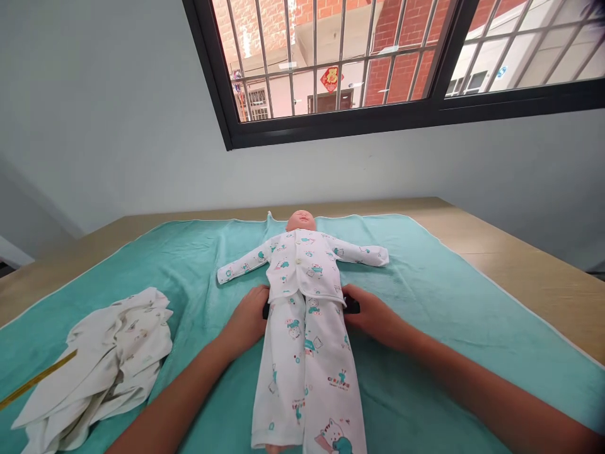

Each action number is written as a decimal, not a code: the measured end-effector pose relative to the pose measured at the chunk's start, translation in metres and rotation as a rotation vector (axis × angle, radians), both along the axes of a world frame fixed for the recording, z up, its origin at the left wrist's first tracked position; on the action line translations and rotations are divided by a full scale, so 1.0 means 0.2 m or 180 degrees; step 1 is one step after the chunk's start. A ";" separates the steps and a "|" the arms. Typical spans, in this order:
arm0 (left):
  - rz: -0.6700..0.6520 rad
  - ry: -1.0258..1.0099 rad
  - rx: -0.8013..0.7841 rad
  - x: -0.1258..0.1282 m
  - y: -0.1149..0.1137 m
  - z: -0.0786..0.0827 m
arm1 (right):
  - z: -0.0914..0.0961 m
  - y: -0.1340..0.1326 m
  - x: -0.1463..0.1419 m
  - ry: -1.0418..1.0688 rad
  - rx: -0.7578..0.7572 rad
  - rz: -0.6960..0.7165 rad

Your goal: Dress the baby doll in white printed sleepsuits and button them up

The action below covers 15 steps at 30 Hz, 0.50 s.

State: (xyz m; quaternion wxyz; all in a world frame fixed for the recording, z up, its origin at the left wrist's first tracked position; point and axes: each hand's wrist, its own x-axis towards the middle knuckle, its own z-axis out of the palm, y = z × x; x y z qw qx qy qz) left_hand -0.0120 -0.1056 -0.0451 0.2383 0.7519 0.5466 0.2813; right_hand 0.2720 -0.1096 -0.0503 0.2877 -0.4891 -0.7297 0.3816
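Observation:
A baby doll [301, 221] lies on its back, dressed in a white printed long-sleeved top [299, 261] and matching pants [307, 372]. Its sleeves stretch out to both sides. At the left side of the waist, my left hand [250, 318] is closed on the pants' waistband, just under the top's hem. My right hand [366, 315] grips the same waistband on the opposite side. The fingertips of both are partly hidden by the cloth. Small black pieces show beside each hand, and I cannot make out what they are. A bit of the doll's foot [275, 448] peeks from the left pant leg.
Beneath the doll a teal blanket [425, 290] covers much of the wooden table [524, 271]. Crumpled white printed cloth [108, 359] lies at the left, with a thin yellowish strip [38, 380] across it. A wall and a barred window [331, 123] stand behind.

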 end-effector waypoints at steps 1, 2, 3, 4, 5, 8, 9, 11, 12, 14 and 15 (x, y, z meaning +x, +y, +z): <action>0.0020 -0.0129 -0.0140 0.01 0.00 0.00 | -0.01 0.00 -0.01 0.0102 -0.0031 -0.0081; 0.0019 -0.0306 -0.0288 0.02 -0.01 0.00 | -0.01 0.00 -0.02 0.0216 -0.0021 -0.0119; -0.0003 -0.0517 -0.0424 0.03 -0.01 0.01 | -0.02 0.00 -0.03 0.0346 0.0012 -0.0101; -0.0027 -0.0735 -0.0536 0.04 -0.01 0.01 | -0.02 0.00 -0.04 0.0490 0.0043 -0.0045; -0.0020 -0.0934 -0.0619 0.05 -0.02 0.02 | -0.02 0.01 -0.04 0.0649 0.0057 0.0021; 0.0337 -0.1360 -0.0703 0.09 -0.04 0.06 | -0.01 0.01 -0.05 0.1114 -0.0047 0.0152; 0.0474 -0.1448 -0.0708 0.10 -0.05 0.07 | 0.00 0.02 -0.05 0.1239 -0.0132 0.0158; 0.0567 -0.1577 -0.0734 0.11 -0.07 0.09 | 0.00 0.02 -0.04 0.1361 -0.0308 0.0150; 0.0534 -0.1610 -0.0754 0.12 -0.07 0.10 | 0.00 0.02 -0.04 0.1353 -0.0381 0.0156; 0.0449 -0.1560 -0.0782 0.11 -0.06 0.09 | -0.01 0.03 -0.04 0.1255 -0.0449 0.0208; 0.0423 -0.1516 -0.0761 0.11 -0.05 0.08 | -0.01 0.03 -0.04 0.1202 -0.0453 0.0241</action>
